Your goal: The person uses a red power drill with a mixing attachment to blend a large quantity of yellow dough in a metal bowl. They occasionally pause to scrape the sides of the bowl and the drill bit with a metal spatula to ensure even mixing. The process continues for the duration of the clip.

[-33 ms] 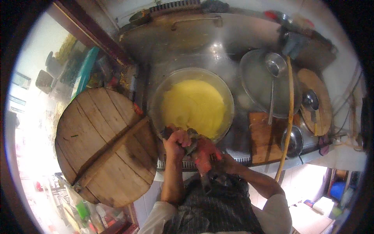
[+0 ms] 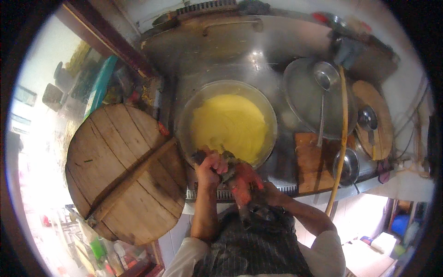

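A wide round metal pot (image 2: 271,131) holds a thick yellow mixture (image 2: 230,120) with swirl lines on its surface. At its near rim is a red and dark power drill (image 2: 243,184), its front end toward the mixture; the part inside the mixture is hidden. My left hand (image 2: 213,165) is closed around the drill's dark front part. My right hand (image 2: 273,194) is closed at its rear, on the right, its fingers mostly hidden by the tool.
Left of the pot lies a large round wooden lid (image 2: 129,173) with a crossbar. To the right are a metal basin (image 2: 300,106) with a ladle (image 2: 322,108) across it, a brown board (image 2: 311,161), a long yellow stick or hose (image 2: 344,134) and a metal bowl (image 2: 348,168).
The swirl lines on the yellow mixture have shifted slightly. My left hand has moved a touch to the right, still on the drill.
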Demonstrator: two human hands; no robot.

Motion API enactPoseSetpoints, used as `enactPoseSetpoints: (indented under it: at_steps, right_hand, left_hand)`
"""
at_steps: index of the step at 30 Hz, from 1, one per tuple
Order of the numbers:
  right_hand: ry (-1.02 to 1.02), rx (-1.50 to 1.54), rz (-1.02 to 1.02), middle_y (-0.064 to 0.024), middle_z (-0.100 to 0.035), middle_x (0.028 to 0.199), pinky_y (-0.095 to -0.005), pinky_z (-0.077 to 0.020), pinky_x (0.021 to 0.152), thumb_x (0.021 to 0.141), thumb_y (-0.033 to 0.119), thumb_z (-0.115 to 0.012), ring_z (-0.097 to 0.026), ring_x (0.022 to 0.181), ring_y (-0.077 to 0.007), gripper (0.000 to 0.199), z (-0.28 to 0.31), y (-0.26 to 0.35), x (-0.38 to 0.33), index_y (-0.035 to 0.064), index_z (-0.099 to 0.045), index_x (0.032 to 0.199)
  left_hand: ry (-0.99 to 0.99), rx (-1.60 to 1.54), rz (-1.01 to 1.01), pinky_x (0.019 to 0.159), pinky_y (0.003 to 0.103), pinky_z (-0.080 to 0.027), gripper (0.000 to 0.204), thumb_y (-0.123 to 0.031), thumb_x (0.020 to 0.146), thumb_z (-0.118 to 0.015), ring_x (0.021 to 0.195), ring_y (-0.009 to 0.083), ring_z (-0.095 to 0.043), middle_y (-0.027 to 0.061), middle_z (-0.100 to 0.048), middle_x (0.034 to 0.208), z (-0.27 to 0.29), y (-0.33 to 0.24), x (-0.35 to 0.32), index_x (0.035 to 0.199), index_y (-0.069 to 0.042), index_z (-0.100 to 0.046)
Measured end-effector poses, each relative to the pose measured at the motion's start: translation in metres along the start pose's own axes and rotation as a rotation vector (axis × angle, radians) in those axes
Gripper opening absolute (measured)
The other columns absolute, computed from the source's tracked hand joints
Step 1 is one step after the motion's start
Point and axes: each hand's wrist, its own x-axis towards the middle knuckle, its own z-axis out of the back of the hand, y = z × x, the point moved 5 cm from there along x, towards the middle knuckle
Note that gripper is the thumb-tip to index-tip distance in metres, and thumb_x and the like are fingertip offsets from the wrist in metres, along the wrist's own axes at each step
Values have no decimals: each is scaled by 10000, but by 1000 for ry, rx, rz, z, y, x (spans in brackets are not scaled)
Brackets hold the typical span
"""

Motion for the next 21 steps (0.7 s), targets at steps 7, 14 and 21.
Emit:
enactPoseSetpoints:
  at_steps: [7,14,21]
  right_hand:
    - [-124,-38,65,-168,-607,1037,-393,-447,861,759,333,-666,-574,1006,-275,465,3,3,-14,44,-547,1102]
    - [-191,2,27,-172,-595,1058,-378,-428,892,759,366,-661,-569,1016,-273,512,4,20,-42,33,-526,1123]
    - [-261,81,136,-185,-551,1128,-387,-407,916,718,294,-682,-529,1066,-303,575,-2,20,-55,29,-471,1183]
  left_hand:
    - [83,-88,24,387,295,-299,147,-40,677,-477,387,128,-302,-5,-294,501,-1,11,6,652,-126,-360]
    - [174,-150,93,369,286,-280,145,-34,682,-461,380,127,-303,-2,-301,492,-7,21,6,632,-120,-356]
    - [180,-217,186,376,279,-283,124,-46,689,-457,385,106,-296,-27,-298,499,-12,22,0,701,-146,-386]
